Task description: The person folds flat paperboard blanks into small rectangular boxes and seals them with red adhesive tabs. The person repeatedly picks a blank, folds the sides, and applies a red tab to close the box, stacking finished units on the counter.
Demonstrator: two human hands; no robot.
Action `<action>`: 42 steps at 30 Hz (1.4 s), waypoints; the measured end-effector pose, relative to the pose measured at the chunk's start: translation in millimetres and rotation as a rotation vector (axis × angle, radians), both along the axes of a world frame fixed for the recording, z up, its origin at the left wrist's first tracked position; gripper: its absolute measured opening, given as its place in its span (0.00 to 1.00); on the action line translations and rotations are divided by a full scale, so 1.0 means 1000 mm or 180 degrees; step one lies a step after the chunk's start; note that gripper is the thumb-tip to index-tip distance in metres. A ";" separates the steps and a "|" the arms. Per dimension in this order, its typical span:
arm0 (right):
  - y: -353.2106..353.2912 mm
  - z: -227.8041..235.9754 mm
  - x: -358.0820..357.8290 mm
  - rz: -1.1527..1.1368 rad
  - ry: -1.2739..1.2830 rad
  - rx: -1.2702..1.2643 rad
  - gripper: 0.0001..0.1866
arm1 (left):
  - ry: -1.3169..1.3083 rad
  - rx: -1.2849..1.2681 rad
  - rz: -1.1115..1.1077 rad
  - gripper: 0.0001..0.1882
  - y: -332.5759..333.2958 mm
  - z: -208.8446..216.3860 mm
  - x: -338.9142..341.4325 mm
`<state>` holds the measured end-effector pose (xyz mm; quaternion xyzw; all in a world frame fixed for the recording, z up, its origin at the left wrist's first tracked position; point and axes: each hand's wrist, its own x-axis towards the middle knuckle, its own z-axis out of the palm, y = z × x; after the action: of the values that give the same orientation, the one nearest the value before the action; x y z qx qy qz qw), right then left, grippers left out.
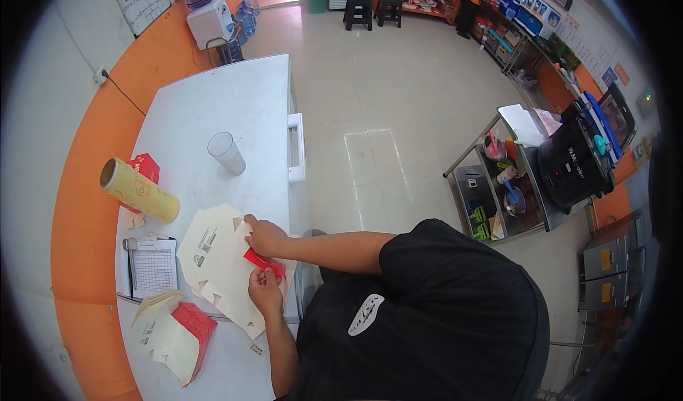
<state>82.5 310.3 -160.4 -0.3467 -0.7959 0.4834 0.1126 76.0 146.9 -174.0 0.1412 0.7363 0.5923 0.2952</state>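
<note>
A flat cream cardboard food-box blank (220, 259) with notched edges and dark print lies on the white table in front of me. My right hand (267, 237) is closed at its far edge, thumb and fingers on the card. My left hand (265, 292) pinches the blank beside a red flap (265, 261), which is bent up between the two hands. The exact fingertip contact is partly hidden. Close by, a stack of cream-and-red box blanks (174, 337) lies on the table's near left part.
On the table (263, 92) stand a clear cup (227, 153) and a yellow roll of film (140, 189) beside a red box (144, 166). A clipboard with a gridded sheet (154, 267) lies nearby. A metal rack (526, 180) carries a black cooker (576, 156). A person (472, 4) stands far off.
</note>
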 end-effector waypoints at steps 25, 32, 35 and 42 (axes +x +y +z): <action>0.055 -0.016 -0.015 0.0876 -0.0004 0.0440 0.16 | -0.0429 -0.0325 -0.0080 0.19 0.004 0.014 -0.007; 0.009 0.052 -0.005 0.0523 -0.0493 -0.0658 0.11 | -0.0271 -0.0162 -0.0163 0.16 0.006 -0.003 -0.011; 0.001 0.033 0.001 0.0327 -0.0251 -0.0860 0.10 | -0.0167 -0.0248 -0.0165 0.14 0.006 0.004 -0.010; -0.015 0.024 0.032 0.0696 -0.0271 -0.0163 0.10 | 0.0298 -0.0367 -0.0210 0.11 0.000 0.004 -0.007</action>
<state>114.6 295.3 -136.8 -0.2808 -0.8204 0.4978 0.0163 69.3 146.6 -170.4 0.1757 0.7771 0.5316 0.2874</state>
